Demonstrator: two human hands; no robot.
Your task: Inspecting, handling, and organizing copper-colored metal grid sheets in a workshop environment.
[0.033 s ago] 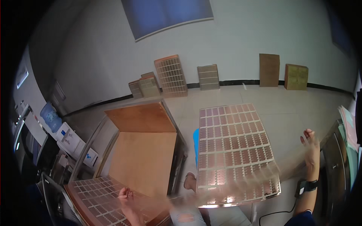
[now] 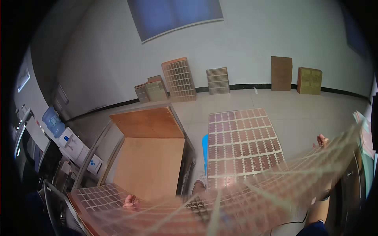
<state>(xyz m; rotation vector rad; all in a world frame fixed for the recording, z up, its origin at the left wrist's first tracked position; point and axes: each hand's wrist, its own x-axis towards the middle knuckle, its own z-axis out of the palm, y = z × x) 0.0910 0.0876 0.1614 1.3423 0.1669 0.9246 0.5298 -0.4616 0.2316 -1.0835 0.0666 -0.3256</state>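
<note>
Left hand [image 2: 130, 201] and right hand [image 2: 322, 141] spread wide apart, each gripping an edge of a blurred gridded sheet [image 2: 252, 196]. Fingers mostly hidden behind it. Right forearm cut off low.

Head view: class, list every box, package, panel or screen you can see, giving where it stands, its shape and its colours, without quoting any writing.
Tall brown carton: against the far wall, upright rectangle.
Squat olive-brown box: to the right of that carton, on the floor.
Blue panel: high on the wall, rectangular, pale frame.
White units with blue screens: at left, boxy.
</note>
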